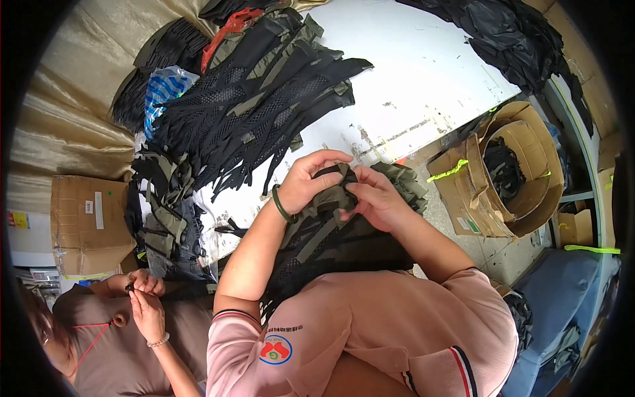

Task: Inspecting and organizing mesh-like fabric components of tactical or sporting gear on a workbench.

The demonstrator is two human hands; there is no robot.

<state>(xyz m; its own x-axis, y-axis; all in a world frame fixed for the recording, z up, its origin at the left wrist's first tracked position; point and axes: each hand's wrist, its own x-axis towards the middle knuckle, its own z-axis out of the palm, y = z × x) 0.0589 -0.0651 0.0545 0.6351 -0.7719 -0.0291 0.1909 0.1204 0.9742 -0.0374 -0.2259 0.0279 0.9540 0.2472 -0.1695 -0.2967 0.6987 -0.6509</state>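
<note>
Count: 2 own hands, left hand (305, 182) and right hand (376, 198), both were closed on 1 black-and-olive fabric piece (334, 192). 1 green bracelet (281, 205) on the left wrist. 2 more hands from 1 co-worker (147, 298) at lower left. 1 white table (423, 79). 2 big fabric piles: 1 mesh pile (258, 99), 1 black pile (509, 33). 2 cardboard boxes: 1 open box (509, 172), 1 taped box (86, 225). Pieces per pile: too many to count.

Location: garment or bag workshop. Indicators: white tabletop (423, 73) stacked with cut black mesh and olive fabric pieces (264, 99), cardboard boxes (509, 172) containing black scraps, and a co-worker (119, 331) seated alongside.
</note>
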